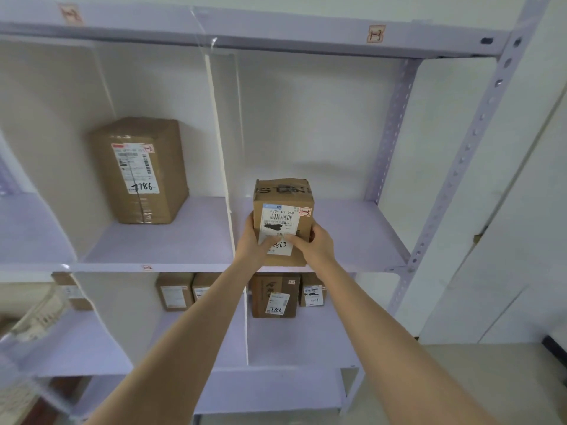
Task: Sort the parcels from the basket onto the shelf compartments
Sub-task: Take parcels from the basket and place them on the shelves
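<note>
Shelf: lilac metal shelf (352,234) with white dividers (219,133), against a white wall (527,167).
Parcel: small brown parcel (283,207), centre frame, upright at the front edge of the upper right compartment.
Hands: left hand (253,243) and right hand (314,245) grasp its lower sides, thumbs on the label (280,222).

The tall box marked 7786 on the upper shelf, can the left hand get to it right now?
Probably not yet: the left hand grips the small parcel with the right hand, and a divider stands before the tall box.
</note>
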The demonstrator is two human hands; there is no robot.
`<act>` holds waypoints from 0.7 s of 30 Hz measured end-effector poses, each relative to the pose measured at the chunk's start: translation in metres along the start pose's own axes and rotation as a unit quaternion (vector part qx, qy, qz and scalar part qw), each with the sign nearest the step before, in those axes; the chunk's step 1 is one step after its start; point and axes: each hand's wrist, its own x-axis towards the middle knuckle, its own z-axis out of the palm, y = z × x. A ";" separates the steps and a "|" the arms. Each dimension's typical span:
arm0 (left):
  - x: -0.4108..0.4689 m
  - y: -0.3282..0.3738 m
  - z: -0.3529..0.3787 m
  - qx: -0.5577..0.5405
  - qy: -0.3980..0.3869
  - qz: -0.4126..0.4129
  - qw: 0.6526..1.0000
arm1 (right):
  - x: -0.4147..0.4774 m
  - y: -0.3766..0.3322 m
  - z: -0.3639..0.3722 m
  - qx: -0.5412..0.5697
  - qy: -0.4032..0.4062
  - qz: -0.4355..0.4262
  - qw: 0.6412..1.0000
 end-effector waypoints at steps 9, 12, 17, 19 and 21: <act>0.026 -0.006 0.011 -0.023 0.034 -0.008 0.999 | 0.033 0.010 0.008 0.003 0.008 -0.004 1.000; 0.037 -0.009 0.013 -0.024 0.041 -0.013 0.999 | 0.044 0.012 0.012 0.001 0.009 -0.005 1.000; 0.058 -0.017 0.018 -0.038 0.059 -0.024 0.997 | 0.067 0.017 0.020 0.013 0.016 -0.001 1.000; 0.069 -0.020 0.021 -0.043 0.061 -0.023 0.997 | 0.077 0.020 0.024 0.019 0.026 -0.004 0.999; 0.081 -0.024 0.022 -0.047 0.069 -0.017 0.996 | 0.088 0.021 0.029 0.020 0.036 -0.006 0.999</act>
